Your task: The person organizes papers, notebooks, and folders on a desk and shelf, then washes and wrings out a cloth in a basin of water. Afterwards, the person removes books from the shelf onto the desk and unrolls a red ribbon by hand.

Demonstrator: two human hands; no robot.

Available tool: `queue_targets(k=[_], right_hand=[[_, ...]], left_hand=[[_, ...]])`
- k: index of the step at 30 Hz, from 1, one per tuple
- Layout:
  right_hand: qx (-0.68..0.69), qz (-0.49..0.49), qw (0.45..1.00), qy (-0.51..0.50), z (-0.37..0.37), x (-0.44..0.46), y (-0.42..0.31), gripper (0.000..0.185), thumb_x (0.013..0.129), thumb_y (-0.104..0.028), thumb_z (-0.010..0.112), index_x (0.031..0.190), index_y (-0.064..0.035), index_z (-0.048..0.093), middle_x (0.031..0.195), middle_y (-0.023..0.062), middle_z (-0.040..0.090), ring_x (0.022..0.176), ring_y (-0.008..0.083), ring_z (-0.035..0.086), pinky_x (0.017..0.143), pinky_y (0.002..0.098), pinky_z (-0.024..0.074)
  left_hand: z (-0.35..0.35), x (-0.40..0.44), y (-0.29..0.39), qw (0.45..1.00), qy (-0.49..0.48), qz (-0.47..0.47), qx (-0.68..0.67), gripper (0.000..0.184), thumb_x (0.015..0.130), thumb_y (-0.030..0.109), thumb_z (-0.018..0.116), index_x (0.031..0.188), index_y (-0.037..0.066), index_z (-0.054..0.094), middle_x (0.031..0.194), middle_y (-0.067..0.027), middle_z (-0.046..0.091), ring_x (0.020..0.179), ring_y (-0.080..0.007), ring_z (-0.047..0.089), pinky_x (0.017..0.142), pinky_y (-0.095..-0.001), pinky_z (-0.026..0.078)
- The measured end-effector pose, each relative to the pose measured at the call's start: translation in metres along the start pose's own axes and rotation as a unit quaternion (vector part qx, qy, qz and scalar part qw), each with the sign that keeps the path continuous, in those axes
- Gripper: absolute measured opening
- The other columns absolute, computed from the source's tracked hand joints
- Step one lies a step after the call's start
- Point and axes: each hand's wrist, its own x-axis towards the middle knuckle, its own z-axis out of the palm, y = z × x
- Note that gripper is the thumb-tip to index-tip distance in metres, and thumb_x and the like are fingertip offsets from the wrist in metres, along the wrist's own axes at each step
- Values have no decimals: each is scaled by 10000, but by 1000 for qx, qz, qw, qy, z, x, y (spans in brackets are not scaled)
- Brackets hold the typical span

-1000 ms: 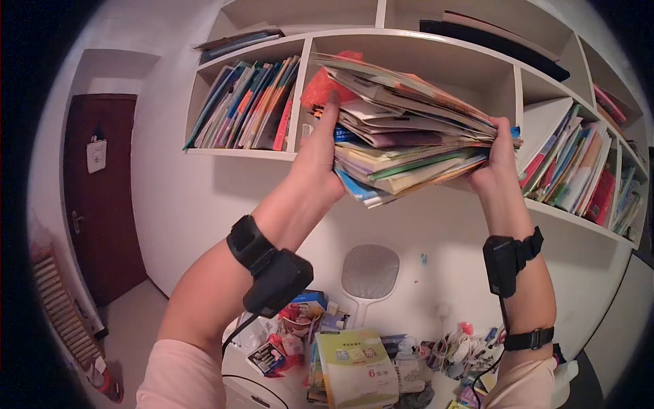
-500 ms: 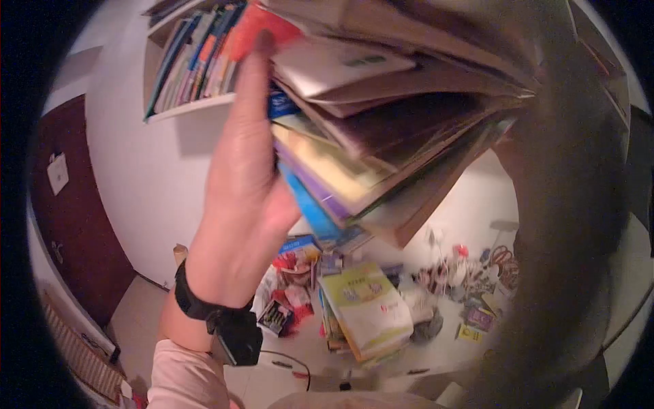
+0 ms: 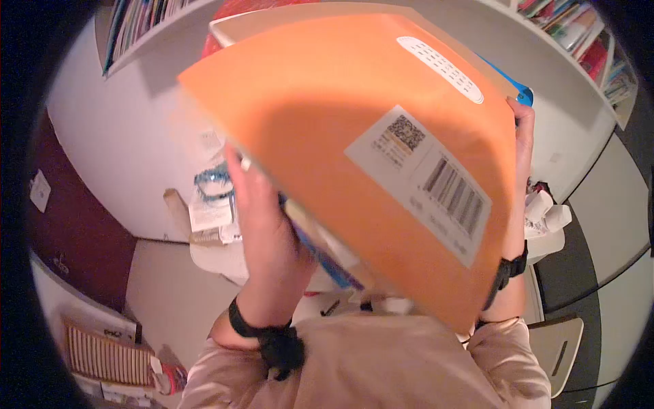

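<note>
A stack of books (image 3: 320, 157) fills the middle of the head view, held up and tilted. Facing me is its outermost book's orange cover, with a white barcode label (image 3: 422, 184) and a white oval printed patch. My left hand (image 3: 266, 225) grips the stack's lower left edge, where blue and pale book edges show below the orange cover. On the opposite side, my right hand (image 3: 522, 136) is closed on the stack's right edge, near a blue corner (image 3: 523, 94). Its fingers are partly hidden behind the books. Both wrists wear black straps.
Wall shelves with books stand at upper left (image 3: 153, 24) and upper right (image 3: 572, 34). Behind the stack, a white table (image 3: 225, 262) carries papers, a blue tinsel-like ring (image 3: 212, 183) and white packaging (image 3: 545, 215). A slatted wooden rack (image 3: 109, 351) is at lower left.
The stack has turned from showing its fanned page edges to showing the orange cover. My right hand now shows on its right side. The view has shifted, and the stack hides most of the table.
</note>
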Motion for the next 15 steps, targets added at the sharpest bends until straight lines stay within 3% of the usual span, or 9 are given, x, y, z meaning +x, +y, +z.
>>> queue_targets(k=[5,7,11,15], right_hand=[[36,64,997,25,-30,18,52,295,815,-298,497,979,-54,515,965,63,582,908,194,572,814,324,452],[39,95,995,-7,-63,29,79,306,815,-298,499,1008,-61,509,979,57,581,924,189,572,820,324,453],[59,131,989,35,-95,36,118,307,818,-306,503,1022,-77,512,1002,45,584,927,182,575,801,314,458],[44,214,975,38,-152,45,176,327,817,-295,515,1067,-84,510,1035,43,580,970,179,551,847,327,426]], left_hand=[[-47,5,-36,973,182,-137,39,485,875,217,477,1300,160,251,1177,-64,440,1044,-184,493,843,-353,447],[-66,2,-56,944,259,-197,54,514,859,200,494,1302,181,235,1175,-61,435,1037,-185,499,833,-356,456],[-89,5,-88,947,240,-169,128,526,845,184,504,1295,188,231,1179,-61,431,1055,-190,497,838,-368,462],[-146,-11,-133,944,222,-211,119,581,850,201,519,1328,180,190,1205,-70,417,1083,-207,486,896,-369,430]])
